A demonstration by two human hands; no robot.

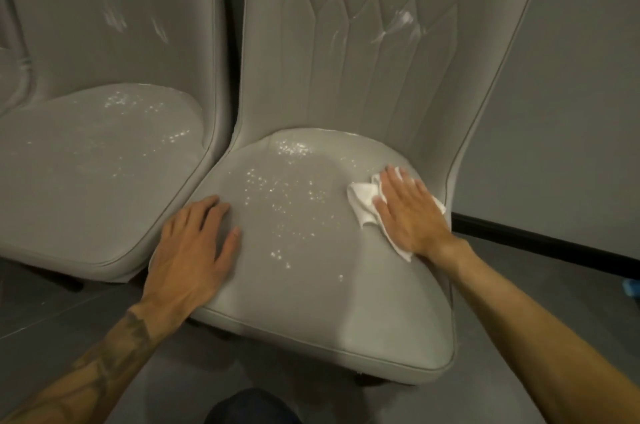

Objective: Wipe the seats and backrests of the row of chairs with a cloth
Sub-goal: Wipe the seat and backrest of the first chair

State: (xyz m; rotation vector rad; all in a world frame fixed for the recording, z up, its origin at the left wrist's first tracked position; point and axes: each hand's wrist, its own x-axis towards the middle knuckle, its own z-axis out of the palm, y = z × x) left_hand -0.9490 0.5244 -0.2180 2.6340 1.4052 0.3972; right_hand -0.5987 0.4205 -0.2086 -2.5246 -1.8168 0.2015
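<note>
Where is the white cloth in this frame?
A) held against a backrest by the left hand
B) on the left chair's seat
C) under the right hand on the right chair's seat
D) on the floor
C: the cloth lies under the flat right hand on the right chair's seat; the left hand holds nothing.

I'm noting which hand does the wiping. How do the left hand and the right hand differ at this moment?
The right hand presses a white cloth onto the seat; the left hand lies bare on the upholstery. The right hand is at the seat's right edge; the left hand is at its left front. Both lie flat, palm down, fingers straight, on the same seat.
</note>
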